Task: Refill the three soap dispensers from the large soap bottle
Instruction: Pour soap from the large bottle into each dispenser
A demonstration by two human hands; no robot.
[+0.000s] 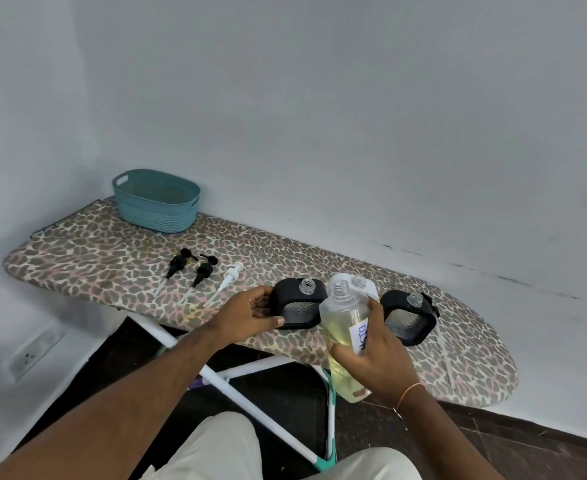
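Note:
My right hand [377,358] grips the large clear soap bottle [342,327], uncapped and holding yellow liquid, lifted in front of the board's near edge. My left hand [250,315] holds the left side of a black-sleeved dispenser [299,306] with an open neck. A white dispenser [363,287] stands just behind the big bottle, mostly hidden. A second black dispenser [409,315] stands to the right, also without a pump. Two black pumps [178,265] [204,270] and a white pump [229,275] lie on the board to the left.
Everything stands on a leopard-print ironing board [94,258] against a white wall. A teal basket [155,200] sits at the far left end. The board's white legs [236,393] cross below, near my knees. A wall socket [30,356] is low on the left.

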